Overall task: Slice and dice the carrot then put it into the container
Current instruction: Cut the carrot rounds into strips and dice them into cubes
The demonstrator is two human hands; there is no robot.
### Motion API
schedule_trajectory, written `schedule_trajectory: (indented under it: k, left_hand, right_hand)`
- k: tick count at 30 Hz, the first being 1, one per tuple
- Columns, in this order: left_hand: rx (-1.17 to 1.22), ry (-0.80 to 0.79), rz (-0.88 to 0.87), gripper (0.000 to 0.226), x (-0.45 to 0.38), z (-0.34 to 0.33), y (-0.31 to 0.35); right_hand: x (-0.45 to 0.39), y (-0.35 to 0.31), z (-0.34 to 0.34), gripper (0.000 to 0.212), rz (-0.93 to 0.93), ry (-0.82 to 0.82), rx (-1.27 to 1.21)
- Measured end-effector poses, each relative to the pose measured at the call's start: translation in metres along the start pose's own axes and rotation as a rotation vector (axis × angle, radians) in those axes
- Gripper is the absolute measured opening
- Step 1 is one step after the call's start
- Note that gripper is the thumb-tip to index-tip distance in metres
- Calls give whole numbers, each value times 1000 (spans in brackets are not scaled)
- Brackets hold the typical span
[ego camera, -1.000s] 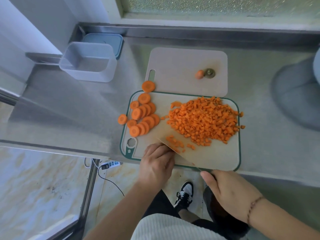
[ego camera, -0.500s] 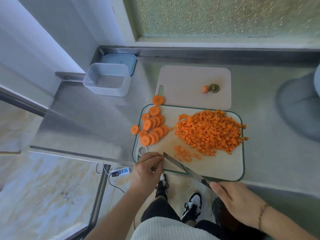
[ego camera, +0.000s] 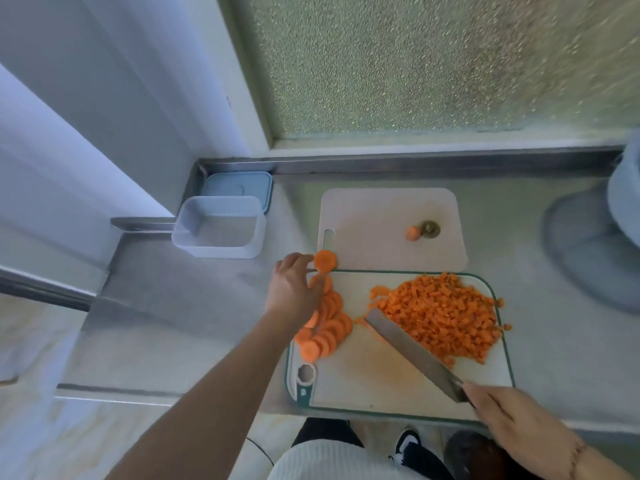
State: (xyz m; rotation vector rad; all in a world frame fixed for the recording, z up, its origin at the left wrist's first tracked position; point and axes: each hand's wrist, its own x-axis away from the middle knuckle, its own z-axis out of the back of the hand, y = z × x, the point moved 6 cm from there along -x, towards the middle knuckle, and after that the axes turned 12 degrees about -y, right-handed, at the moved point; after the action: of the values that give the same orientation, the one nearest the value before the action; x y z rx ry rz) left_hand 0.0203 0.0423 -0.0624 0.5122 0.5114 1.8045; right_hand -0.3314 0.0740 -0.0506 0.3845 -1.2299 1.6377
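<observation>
A green-rimmed cutting board [ego camera: 381,386] lies on the steel counter. A big heap of diced carrot [ego camera: 440,313] covers its right half, and a row of round carrot slices [ego camera: 329,330] runs down its left edge. My left hand [ego camera: 294,289] is over the top of that row, with its fingers curled onto the slices and a fingertip touching the far slice [ego camera: 325,261]. My right hand [ego camera: 519,420] grips the knife handle at the board's front right corner. The knife blade [ego camera: 412,351] lies slanted with its tip against the diced heap. The empty white container [ego camera: 218,226] stands at the back left.
The container's blue lid [ego camera: 239,188] lies behind it in the corner. A second plain board [ego camera: 388,209] at the back carries a carrot end [ego camera: 412,233] and a stem stub [ego camera: 429,228]. A grey round appliance base [ego camera: 588,254] stands on the right. The counter edge is close at the front.
My left hand has moved from the board's front edge up to the carrot slices. The knife has slid forward, sweeping the small loose pieces against the diced heap.
</observation>
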Motion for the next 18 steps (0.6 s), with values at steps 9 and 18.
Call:
schedule_trajectory:
  k: [9, 18]
  left_hand:
    - [-131, -193, 90, 43, -60, -19, 4]
    - [339, 15, -8, 22, 45, -15, 53]
  right_hand:
    - [10, -11, 5, 88, -68, 141, -47]
    - [17, -6, 8, 77, -16, 121, -15]
